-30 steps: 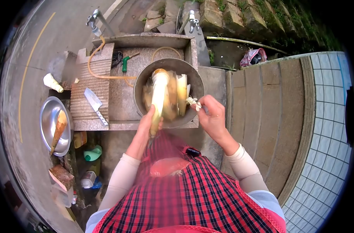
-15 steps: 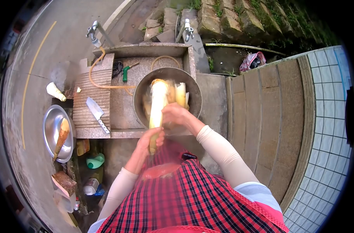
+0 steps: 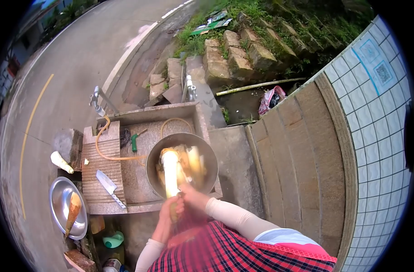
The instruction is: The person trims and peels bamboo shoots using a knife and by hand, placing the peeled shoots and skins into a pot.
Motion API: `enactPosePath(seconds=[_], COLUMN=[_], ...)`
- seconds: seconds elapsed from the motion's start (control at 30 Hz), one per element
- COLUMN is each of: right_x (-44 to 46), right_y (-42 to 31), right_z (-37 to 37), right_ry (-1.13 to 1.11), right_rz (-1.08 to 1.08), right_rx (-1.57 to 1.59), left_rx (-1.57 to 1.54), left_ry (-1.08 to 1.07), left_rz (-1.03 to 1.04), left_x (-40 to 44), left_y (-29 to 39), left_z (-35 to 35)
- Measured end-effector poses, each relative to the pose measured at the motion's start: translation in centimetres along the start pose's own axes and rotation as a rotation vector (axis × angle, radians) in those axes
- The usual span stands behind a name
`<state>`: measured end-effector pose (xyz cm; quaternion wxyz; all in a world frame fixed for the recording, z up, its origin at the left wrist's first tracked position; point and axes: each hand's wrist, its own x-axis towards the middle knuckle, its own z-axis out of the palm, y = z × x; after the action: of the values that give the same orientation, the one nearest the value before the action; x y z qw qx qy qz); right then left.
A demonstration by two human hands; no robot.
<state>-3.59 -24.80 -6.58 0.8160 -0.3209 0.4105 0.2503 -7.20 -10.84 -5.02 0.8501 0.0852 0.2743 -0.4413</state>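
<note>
In the head view, the left hand (image 3: pixel 172 208) is closed around the near end of a pale bamboo shoot (image 3: pixel 171 170), which points away from the person into a large metal pot (image 3: pixel 210 168). The right hand (image 3: pixel 192 196) is just beside it, its fingers bent and drawn in near the shoot's right edge; whether they pinch anything I cannot tell, as the spot is blurred.

The held shoot looks mostly bare along its length, with a brownish patch at its far end, so its husk seems largely off. More pale and tan pieces (image 3: pixel 194 158) lie in the pot, too blurred to tell shoot from husk.

Left of the pot, a cleaver (image 3: pixel 105 180) lies on the ridged washboard slab (image 3: pixel 98 156) of the stone sink (image 3: pixel 136 174). Beyond the slab's left edge lies another whitish shoot (image 3: pixel 61 162), apparently peeled. A steel basin (image 3: pixel 58 199) holds a brown-husked shoot (image 3: pixel 73 209), bare only toward its upper end; by the look of it, the work is partway along, with husk left on this one
</note>
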Motion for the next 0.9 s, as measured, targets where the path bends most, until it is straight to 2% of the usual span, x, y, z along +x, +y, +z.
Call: enactPosePath(seconds=[0.03,0.13,0.23,0.27,0.3,0.33,0.4,0.47,0.53,0.63,0.73,0.83,0.9], right_x=[-3.1,-5.2,2.2,1.7,0.3,-0.6,-1.2,-5.0,-7.1,-4.2,-5.2,-6.2,-6.0], right_y=[-0.5,-0.6,0.9,0.7,0.4,0.1,0.4,-1.5,-3.4,-4.3,-3.8,-4.2,-5.1], right_z=[1.3,2.0,-2.3,-2.4,-2.5,-2.8,-3.6,-1.3,-0.7,-2.0,-2.1,-2.9,-2.3], right_ry=[-0.011,-0.034,-0.013,-0.072,-0.129,-0.187,-0.254,-0.227,-0.188,-0.04,-0.143,-0.279,-0.217], right_rz=[0.039,0.056,0.038,-0.065,-0.167,-0.267,-0.344,0.053,-0.013,0.171,0.15,0.026,0.157], right_rx=[0.02,0.041,0.249,0.207,0.162,0.116,-0.166,-0.025,-0.212,-0.152,-0.055,-0.281,-0.267], left_rx=[-0.211,-0.388,0.047,0.208,0.448,0.562,0.787,0.858,0.92,1.0,1.026,1.1,1.144], left_ry=[-0.069,-0.1,0.066,0.119,0.295,0.325,0.386,0.4,0.394,0.435,0.467,0.499,0.521], left_rz=[-0.03,-0.102,-0.072,-0.067,-0.04,-0.014,0.043,0.099,0.122,0.14,0.186,0.232,0.266], left_x=[0.5,0.1,-0.4,-0.7,-1.2,-1.7,-2.3,-1.9,-0.9,-0.2,-0.3,-0.2,-0.2], left_y=[0.0,1.2,2.2,2.3,1.8,1.3,0.5,-0.6,-1.2,-2.3,-3.2,-4.3,-4.6], left_z=[-0.7,0.1,-0.4,0.2,1.4,2.1,3.2,3.7,3.1,2.6,3.6,3.8,3.9])
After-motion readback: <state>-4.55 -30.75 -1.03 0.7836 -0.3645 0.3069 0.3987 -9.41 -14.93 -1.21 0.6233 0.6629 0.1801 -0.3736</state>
